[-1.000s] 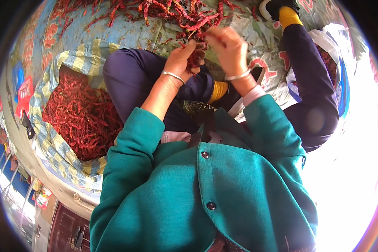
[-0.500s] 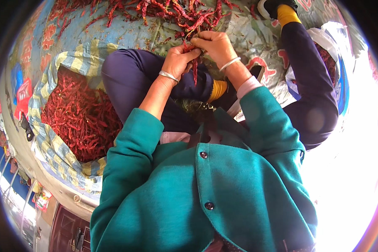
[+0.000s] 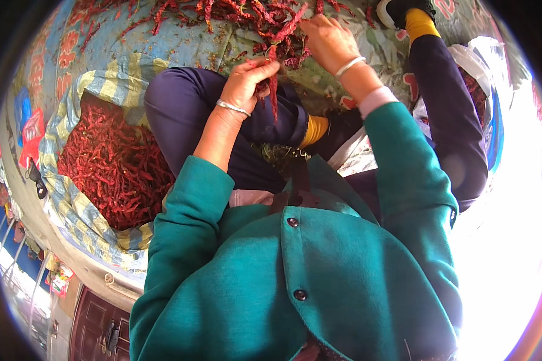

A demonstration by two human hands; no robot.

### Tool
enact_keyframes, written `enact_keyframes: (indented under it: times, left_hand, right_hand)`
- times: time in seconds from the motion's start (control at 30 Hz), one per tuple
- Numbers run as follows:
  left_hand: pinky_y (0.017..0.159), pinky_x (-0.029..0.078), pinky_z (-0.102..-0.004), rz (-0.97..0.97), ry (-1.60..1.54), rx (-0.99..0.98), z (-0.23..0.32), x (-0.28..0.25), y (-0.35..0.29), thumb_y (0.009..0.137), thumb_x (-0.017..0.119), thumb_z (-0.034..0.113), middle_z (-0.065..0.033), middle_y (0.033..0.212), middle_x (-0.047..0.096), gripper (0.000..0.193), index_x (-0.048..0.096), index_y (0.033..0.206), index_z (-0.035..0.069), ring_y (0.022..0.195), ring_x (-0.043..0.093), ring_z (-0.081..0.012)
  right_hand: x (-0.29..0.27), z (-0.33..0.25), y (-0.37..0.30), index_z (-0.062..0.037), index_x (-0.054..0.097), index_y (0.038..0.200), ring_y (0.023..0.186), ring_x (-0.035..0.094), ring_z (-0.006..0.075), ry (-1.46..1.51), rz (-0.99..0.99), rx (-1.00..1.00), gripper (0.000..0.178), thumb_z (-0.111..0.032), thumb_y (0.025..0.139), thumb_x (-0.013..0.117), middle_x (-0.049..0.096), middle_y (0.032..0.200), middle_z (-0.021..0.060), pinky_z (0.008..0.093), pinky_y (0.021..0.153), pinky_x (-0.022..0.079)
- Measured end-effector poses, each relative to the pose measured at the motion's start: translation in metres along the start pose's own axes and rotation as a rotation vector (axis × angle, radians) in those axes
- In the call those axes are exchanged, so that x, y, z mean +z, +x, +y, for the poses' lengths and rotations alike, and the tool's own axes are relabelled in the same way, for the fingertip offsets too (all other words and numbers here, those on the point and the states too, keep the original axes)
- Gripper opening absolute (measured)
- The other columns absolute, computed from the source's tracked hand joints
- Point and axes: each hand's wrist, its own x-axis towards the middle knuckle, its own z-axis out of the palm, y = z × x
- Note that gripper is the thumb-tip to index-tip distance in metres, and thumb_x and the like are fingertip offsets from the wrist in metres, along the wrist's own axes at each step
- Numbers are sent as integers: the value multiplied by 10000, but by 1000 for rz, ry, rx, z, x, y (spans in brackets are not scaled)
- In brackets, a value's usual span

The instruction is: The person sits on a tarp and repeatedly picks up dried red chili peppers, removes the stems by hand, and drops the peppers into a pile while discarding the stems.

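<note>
My left hand (image 3: pixel 246 84) is closed around a few dried red chilies (image 3: pixel 273 90), whose wrinkled ends stick out above and below the fingers. Up and to the right, my right hand (image 3: pixel 332 45) is at the near edge of a loose heap of dried red chilies (image 3: pixel 260 13). The right fingers are bent, with their tips turned down toward the heap; anything between them is hidden. A long chili (image 3: pixel 290 25) lies just left of those fingertips.
A checked woven sack (image 3: pixel 72 198) at my left is full of dried chilies (image 3: pixel 111 165). White bags (image 3: pixel 482 57) with more chilies stand beyond my bent right leg (image 3: pixel 442 102). Bits of debris lie on the printed ground sheet (image 3: pixel 186 48). A brown door (image 3: pixel 93 328) is at lower left.
My hands have come apart: the right moved up and right toward the heap. My left hand stays nearly in place, slightly lower, still holding chilies.
</note>
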Motion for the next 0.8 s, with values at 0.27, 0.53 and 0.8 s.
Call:
enact_keyframes:
  times: [0.27, 0.53, 0.8]
  left_hand:
    - [445, 383, -197, 26, -209, 109, 1, 1, 4, 856, 559, 146, -67, 800, 603, 87, 561, 887, 65, 613, 566, -142]
    - [497, 419, -192, -75, -126, 294, 23, 17, -11, 855, 570, 101, -106, 935, 622, 75, 566, 913, 55, 607, 560, -112]
    - [529, 420, -192, 154, 19, 484, 20, 24, 13, 746, 694, 52, -5, 760, 610, 218, 621, 947, 14, 589, 525, -58]
  right_hand:
    - [25, -19, 18, -270, 632, 958, 1037, 465, 235, -125, 79, -57, 276, -147, 717, 578, 510, 1104, 26, 411, 789, 409]
    - [37, -13, 33, -277, 629, 984, 1000, 517, 219, -120, 3, -96, 324, -125, 703, 581, 516, 1100, 5, 392, 799, 426]
    - [-9, 4, 17, -94, 638, 960, 831, 608, 257, 557, 158, 39, 289, -171, 688, 696, 628, 905, 74, 324, 732, 482]
